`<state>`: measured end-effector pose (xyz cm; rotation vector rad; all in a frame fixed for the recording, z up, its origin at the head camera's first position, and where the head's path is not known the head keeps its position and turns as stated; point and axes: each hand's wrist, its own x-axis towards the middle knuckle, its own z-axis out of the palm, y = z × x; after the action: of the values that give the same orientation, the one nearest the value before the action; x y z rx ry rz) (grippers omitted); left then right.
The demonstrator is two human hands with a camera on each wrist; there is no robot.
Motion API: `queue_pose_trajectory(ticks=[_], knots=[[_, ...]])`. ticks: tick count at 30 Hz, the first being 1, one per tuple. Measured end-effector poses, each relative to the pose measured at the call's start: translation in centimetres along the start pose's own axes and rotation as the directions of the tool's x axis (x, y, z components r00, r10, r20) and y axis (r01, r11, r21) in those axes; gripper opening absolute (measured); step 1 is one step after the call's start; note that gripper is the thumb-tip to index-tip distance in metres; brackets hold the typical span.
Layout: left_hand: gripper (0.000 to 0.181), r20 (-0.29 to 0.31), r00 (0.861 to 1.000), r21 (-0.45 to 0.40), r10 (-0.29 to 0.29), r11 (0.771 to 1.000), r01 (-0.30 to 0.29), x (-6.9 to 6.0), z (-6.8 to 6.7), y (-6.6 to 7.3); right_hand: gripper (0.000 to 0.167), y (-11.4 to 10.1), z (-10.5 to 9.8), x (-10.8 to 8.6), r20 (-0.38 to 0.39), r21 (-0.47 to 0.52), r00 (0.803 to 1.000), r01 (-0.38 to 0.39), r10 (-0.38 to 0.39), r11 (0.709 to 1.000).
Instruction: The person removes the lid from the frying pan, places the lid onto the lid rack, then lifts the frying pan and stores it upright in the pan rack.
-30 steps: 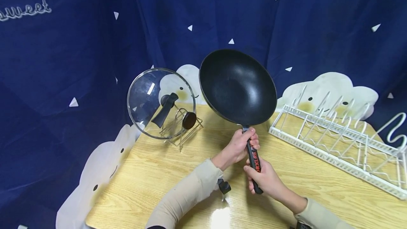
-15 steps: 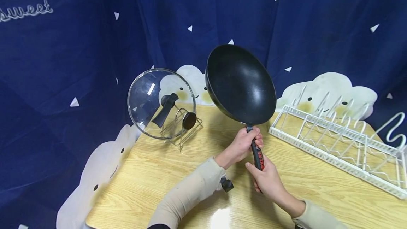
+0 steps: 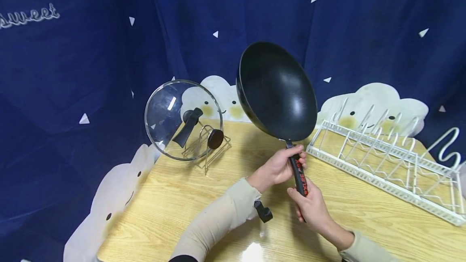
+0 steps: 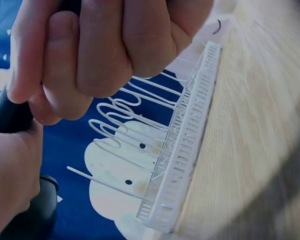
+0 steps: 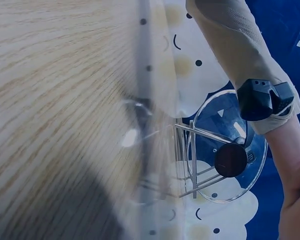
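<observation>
A black wok is held up over the table, its dark inside facing me and its bowl leaning to the left. My left hand grips the upper part of its black handle, just below the bowl. Lower on the same handle, my right hand is wrapped round it, thumb along the side. In the left wrist view, curled fingers of the left hand show close up. The right wrist view catches the left sleeve and forearm, but not the right hand's grip.
At left, a glass lid with a black handle leans upright in a small wire stand. A white dish rack with upright wire loops stands on the right of the wooden table. A blue curtain hangs behind.
The wok has risen slightly and turned, showing more of its left outer side. Both hands shifted a little to the right with the handle. Lid and rack stay put.
</observation>
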<state>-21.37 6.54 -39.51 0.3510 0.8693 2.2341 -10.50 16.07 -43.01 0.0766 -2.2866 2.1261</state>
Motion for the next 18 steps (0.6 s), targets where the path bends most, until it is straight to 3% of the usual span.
queue_pose_trajectory(ticks=[4,10,18], knots=[[0.025,0.026,0.999,-0.027,-0.040,0.999,0.041,-0.1,0.2,0.1,0.018,0.1,-0.2,-0.2,0.009,-0.007,0.999,0.031,-0.031,0.999],[0.030,0.063,0.998,0.089,-0.007,0.996,0.002,0.2,0.6,0.2,0.017,0.1,-0.4,0.0,0.006,0.002,0.998,0.064,-0.064,0.998],[0.027,-0.015,0.997,0.218,0.075,0.973,-0.070,0.9,1.6,0.1,0.016,-0.2,-0.3,0.3,-0.035,0.013,0.995,0.092,-0.091,0.996]])
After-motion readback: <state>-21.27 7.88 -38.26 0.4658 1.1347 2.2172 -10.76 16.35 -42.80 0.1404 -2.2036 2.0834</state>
